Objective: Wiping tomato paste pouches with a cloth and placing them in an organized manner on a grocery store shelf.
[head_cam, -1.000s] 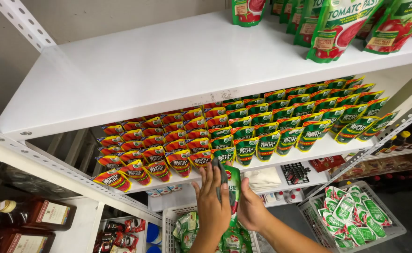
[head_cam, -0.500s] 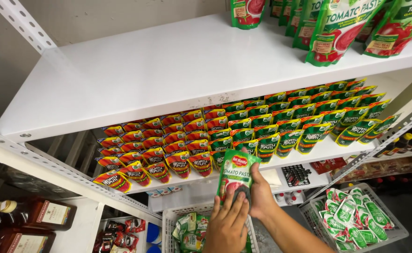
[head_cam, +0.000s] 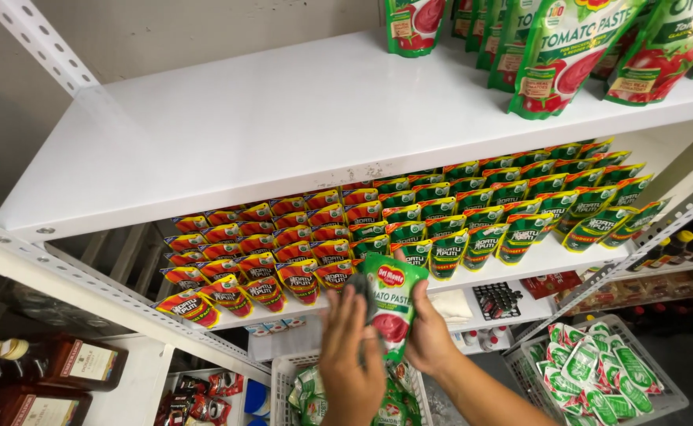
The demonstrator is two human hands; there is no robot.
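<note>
Both the left hand (head_cam: 352, 363) and right hand (head_cam: 428, 341) are bare, forearms unsleeved, no rings visible.

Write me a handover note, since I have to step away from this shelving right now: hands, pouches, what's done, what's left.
Left hand: holds a dark grey cloth against the green tomato-paste pouch.
Right hand: grips that pouch from its right side, in front of the middle shelf.
Done: several green pouches stand on the white top shelf, far right.
Left: most of that shelf is bare; more green pouches lie in the white wire basket below and in a second basket to the right.
</note>
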